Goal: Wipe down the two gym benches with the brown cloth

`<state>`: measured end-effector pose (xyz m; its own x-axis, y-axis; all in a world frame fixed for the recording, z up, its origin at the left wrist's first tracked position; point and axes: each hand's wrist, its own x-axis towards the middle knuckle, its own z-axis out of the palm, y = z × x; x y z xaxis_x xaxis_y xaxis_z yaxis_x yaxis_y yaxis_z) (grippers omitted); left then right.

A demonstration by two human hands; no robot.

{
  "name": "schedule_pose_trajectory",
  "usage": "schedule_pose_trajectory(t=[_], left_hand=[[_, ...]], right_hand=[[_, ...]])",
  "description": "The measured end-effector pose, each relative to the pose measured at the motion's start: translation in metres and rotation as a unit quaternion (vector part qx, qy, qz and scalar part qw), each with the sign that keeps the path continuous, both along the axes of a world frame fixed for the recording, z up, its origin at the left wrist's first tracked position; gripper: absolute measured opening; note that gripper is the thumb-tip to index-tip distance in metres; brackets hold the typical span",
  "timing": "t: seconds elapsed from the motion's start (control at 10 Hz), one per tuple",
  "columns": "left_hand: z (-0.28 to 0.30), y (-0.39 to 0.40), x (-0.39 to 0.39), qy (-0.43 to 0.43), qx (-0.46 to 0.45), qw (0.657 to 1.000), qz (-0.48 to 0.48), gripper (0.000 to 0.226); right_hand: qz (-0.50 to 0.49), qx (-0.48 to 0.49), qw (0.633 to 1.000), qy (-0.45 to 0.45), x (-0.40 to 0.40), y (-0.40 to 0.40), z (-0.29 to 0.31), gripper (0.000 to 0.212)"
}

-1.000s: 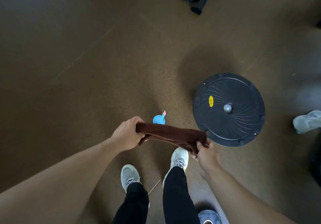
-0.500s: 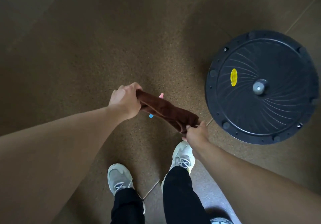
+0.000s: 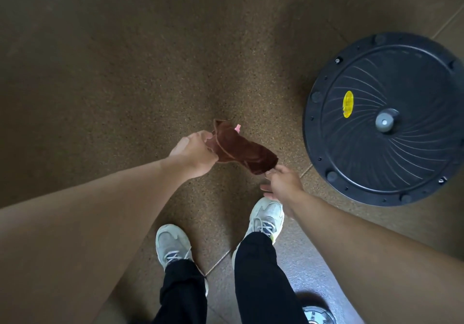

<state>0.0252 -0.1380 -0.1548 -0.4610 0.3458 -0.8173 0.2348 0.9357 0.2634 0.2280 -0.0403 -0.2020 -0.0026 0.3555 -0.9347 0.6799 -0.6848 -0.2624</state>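
Note:
No gym bench is in view. The brown cloth (image 3: 241, 149) hangs bunched over the speckled floor in front of my feet. My left hand (image 3: 194, 151) grips its left end. My right hand (image 3: 282, 183) pinches the lower right corner with its fingertips, and its other fingers hang loose. A pink tip (image 3: 237, 127) of a small bottle on the floor pokes out behind the cloth; the rest of the bottle is hidden.
A large black round disc (image 3: 384, 120) with a yellow sticker and a grey centre knob lies on the floor to the right. Part of a weight plate (image 3: 317, 315) shows at the bottom edge. My two grey shoes (image 3: 266, 215) stand below the hands.
The view has dipped and closed in on the floor. The cloth, stretched between both hands before, is now bunched shorter, and my right hand's grip has loosened to the fingertips.

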Motion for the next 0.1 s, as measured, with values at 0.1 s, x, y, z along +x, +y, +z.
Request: schedule_pose_trajectory(t=[0.1], left_hand=[[-0.0003, -0.0074, 0.0103, -0.008, 0.003, 1.000, -0.008, 0.060]], right_hand=[[0.009, -0.002, 1.000, -0.001, -0.0038, -0.0029, 0.0052, 0.045]])
